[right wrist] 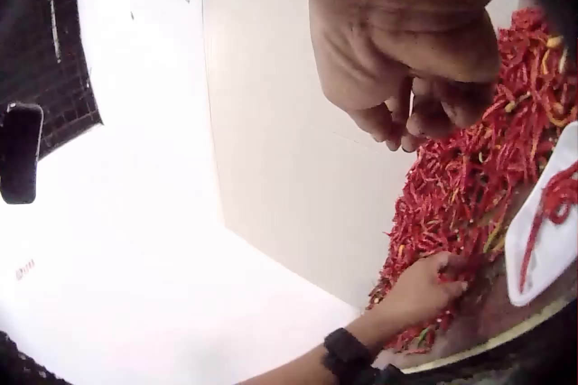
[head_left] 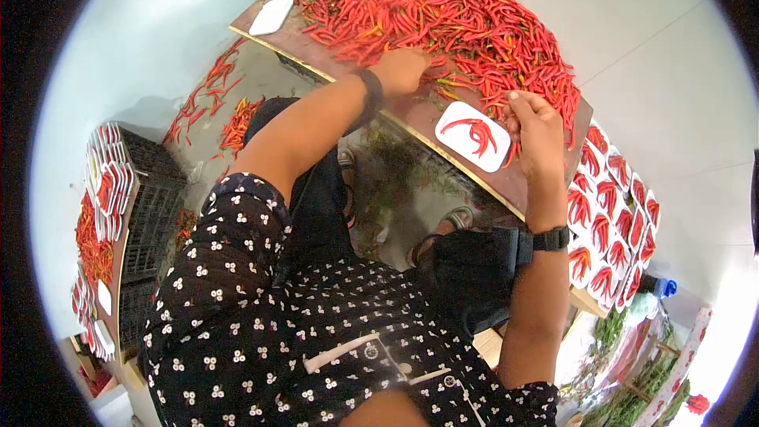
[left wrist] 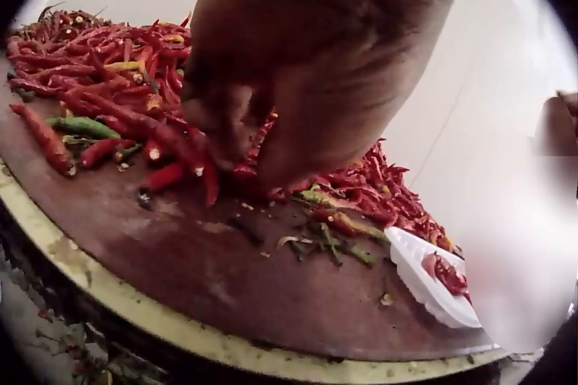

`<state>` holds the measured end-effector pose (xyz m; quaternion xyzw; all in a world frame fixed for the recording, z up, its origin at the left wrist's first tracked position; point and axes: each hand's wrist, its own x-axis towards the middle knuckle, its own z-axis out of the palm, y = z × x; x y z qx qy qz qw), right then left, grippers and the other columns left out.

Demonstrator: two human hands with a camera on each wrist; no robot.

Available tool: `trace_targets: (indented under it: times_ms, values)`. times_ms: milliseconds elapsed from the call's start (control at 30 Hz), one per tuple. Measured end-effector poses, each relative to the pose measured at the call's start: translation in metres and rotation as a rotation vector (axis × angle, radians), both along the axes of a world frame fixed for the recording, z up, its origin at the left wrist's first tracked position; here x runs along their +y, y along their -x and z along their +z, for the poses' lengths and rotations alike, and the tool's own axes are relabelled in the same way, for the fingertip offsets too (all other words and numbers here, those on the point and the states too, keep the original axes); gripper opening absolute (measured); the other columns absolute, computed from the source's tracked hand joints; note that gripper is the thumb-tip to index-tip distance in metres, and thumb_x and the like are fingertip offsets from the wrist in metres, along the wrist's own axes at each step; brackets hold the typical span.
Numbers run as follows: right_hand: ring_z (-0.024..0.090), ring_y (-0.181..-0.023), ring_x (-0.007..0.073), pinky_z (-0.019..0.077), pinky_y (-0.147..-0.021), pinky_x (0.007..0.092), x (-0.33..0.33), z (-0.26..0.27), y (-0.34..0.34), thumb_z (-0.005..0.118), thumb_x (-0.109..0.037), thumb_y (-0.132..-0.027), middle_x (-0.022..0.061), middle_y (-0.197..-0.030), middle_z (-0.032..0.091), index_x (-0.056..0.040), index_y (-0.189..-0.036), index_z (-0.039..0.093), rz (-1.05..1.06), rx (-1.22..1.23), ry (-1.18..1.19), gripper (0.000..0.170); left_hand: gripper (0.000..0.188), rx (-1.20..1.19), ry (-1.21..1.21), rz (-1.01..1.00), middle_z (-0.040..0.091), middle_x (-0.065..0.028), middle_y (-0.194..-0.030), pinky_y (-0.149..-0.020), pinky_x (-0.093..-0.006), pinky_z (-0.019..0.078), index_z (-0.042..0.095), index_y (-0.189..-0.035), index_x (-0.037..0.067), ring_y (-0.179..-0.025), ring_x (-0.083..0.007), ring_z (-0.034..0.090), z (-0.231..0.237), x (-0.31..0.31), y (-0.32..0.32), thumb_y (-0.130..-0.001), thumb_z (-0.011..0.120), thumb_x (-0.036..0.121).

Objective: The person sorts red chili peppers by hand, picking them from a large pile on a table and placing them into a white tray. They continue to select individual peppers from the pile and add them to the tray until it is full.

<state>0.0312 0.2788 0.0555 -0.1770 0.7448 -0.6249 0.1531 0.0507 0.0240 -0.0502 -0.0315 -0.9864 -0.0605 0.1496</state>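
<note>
A large heap of red chili peppers [head_left: 427, 8] covers the far side of the brown tabletop [head_left: 415, 115]. My left hand [head_left: 399, 71] reaches to the near edge of this heap, its fingers curled down and pinching red chilies, partly hidden behind the hand in the left wrist view. Just right of it lies a white foam tray [head_left: 448, 138] with a few red chilies [head_left: 479, 136] on it. My right hand [head_left: 538, 130] hovers beside the tray's right end. In the right wrist view its fingers [right wrist: 424, 119] hang loosely curled, with nothing seen between them.
Another white tray [head_left: 271, 17] lies at the table's left corner. Filled chili trays [head_left: 601, 233] stand in rows at the right. Black crates [head_left: 150, 205] and stacked trays [head_left: 107, 182] are at the left. Loose chilies [head_left: 237, 122] lie on the floor.
</note>
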Motion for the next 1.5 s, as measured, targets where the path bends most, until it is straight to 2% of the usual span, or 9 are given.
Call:
trace_targets:
  times_ms: [133,200,433,500,700,1033,1133,1367,1500]
  values:
    - [0.042,-0.049,0.0042,0.0317,-0.043,0.0184,-0.005,-0.027,0.015,0.058,-0.019,-0.077,-0.0020,-0.060,0.051,0.0004,-0.084,0.060,0.014,-0.083,0.124,0.021,0.036,-0.022,-0.002,0.032,0.057,-0.0151,-0.093,-0.073,-0.0417,0.0449,0.055,-0.104,0.011,-0.088,-0.0311,0.055,0.005,0.006,-0.002,-0.068,0.051,0.014]
    - [0.040,-0.047,0.0047,0.0305,-0.042,0.0186,-0.017,-0.039,0.022,0.057,-0.018,-0.079,-0.0025,-0.059,0.050,-0.0008,-0.083,0.059,-0.004,-0.187,0.179,0.018,0.020,0.028,-0.063,-0.131,0.054,-0.0135,-0.089,-0.070,-0.0407,0.0440,0.057,-0.085,0.006,-0.087,-0.0303,0.054,-0.003,-0.006,0.011,-0.066,0.053,0.010]
    - [0.042,-0.046,0.0068,0.0288,-0.038,0.0193,-0.031,-0.026,0.028,0.055,-0.012,-0.081,0.0015,-0.064,0.051,-0.0031,-0.081,0.055,-0.053,-0.353,0.403,0.009,0.026,-0.191,0.007,-0.109,0.058,-0.0144,-0.087,-0.072,-0.0409,0.0458,0.059,-0.097,0.011,-0.082,-0.0316,0.056,0.015,0.014,0.008,-0.076,0.045,0.018]
    - [0.042,-0.046,0.0066,0.0288,-0.038,0.0191,-0.027,-0.027,0.030,0.055,-0.012,-0.081,0.0015,-0.064,0.051,-0.0035,-0.081,0.055,-0.088,-0.368,0.410,0.009,0.016,-0.175,-0.109,-0.047,0.054,-0.0159,-0.083,-0.067,-0.0413,0.0443,0.058,-0.079,0.006,-0.081,-0.0306,0.054,0.005,0.026,0.013,-0.064,0.055,0.010]
    - [0.041,-0.046,0.0058,0.0283,-0.038,0.0184,-0.020,-0.024,0.026,0.056,-0.015,-0.080,0.0003,-0.064,0.050,-0.0038,-0.084,0.056,-0.140,-0.341,0.388,0.012,0.018,0.014,-0.046,-0.203,0.056,-0.0189,-0.075,-0.068,-0.0421,0.0452,0.059,-0.079,0.002,-0.076,-0.0330,0.055,-0.053,0.017,0.025,-0.064,0.053,0.008]
    - [0.046,-0.056,0.0115,0.0345,-0.048,0.0232,-0.056,-0.056,0.022,0.038,-0.037,-0.089,0.0024,-0.068,0.051,-0.0039,-0.094,0.052,-0.106,-0.590,0.385,0.036,0.030,-0.161,-0.320,-0.131,0.058,-0.0176,-0.077,-0.063,-0.0403,0.0457,0.060,-0.084,0.005,-0.073,-0.0339,0.057,0.074,0.041,0.001,-0.074,0.053,0.032]
    - [0.047,-0.058,0.0129,0.0351,-0.050,0.0258,-0.064,-0.035,0.008,0.036,-0.038,-0.089,0.0034,-0.073,0.052,-0.0051,-0.086,0.053,-0.131,-0.904,0.579,0.037,0.023,-0.137,-0.412,-0.238,0.059,-0.0149,-0.071,-0.057,-0.0376,0.0429,0.060,-0.077,0.004,-0.066,-0.0301,0.057,0.062,0.046,0.010,-0.072,0.059,0.026]
    - [0.040,-0.051,0.0098,0.0299,-0.044,0.0221,-0.054,-0.071,0.035,0.046,-0.025,-0.086,-0.0006,-0.060,0.043,-0.0065,-0.078,0.051,-0.180,-0.720,0.484,0.021,0.024,-0.164,-0.419,-0.203,0.058,-0.0178,-0.076,-0.061,-0.0409,0.0444,0.060,-0.078,0.005,-0.070,-0.0324,0.057,0.031,0.029,0.036,-0.076,0.049,0.027]
    - [0.040,-0.049,0.0097,0.0295,-0.043,0.0225,-0.048,-0.081,0.050,0.047,-0.024,-0.086,-0.0002,-0.060,0.044,-0.0063,-0.078,0.051,-0.231,-0.646,0.396,0.020,0.024,-0.288,-0.149,-0.174,0.060,-0.0163,-0.079,-0.062,-0.0416,0.0450,0.062,-0.081,0.007,-0.072,-0.0324,0.058,0.025,0.034,0.045,-0.075,0.051,0.028]
